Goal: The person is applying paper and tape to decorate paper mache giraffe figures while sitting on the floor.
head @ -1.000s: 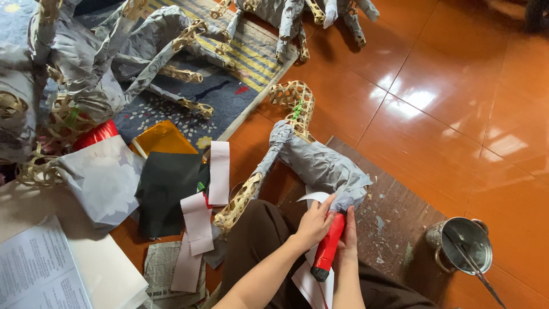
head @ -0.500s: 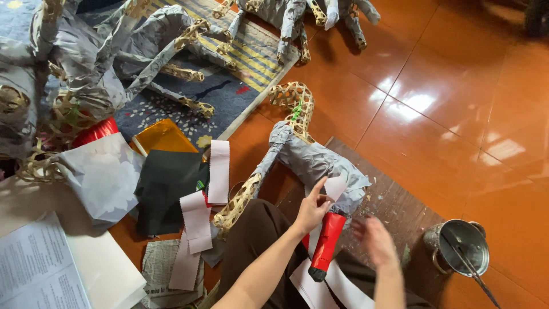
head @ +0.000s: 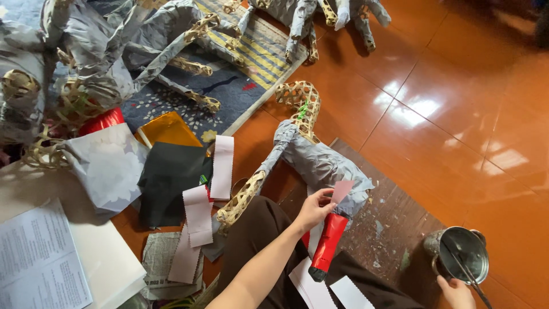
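Note:
My left hand (head: 313,209) pinches a small pink paper piece (head: 342,190) and holds it against the rear of a woven bamboo animal frame (head: 309,154), which is partly covered in grey paper. A red tube with a black end (head: 327,243) hangs from the frame over my lap, and no hand holds it. My right hand (head: 454,290) is at the bottom right, against the near rim of a small metal pot (head: 462,254) with a thin stick (head: 466,269) in it. The frame edge cuts this hand off, so its grip is unclear.
White and pink paper strips (head: 222,166) lie beside black (head: 168,180) and gold (head: 166,130) sheets on the left. Other grey-paper-wrapped frames (head: 97,51) crowd a patterned mat at the top left. A dark board (head: 394,217) lies under the frame, and printed sheets (head: 40,257) at the lower left.
My right hand has left the red tube and swung right, down to the metal pot. My left hand has stayed at the frame, with the pink piece now raised against the grey paper.

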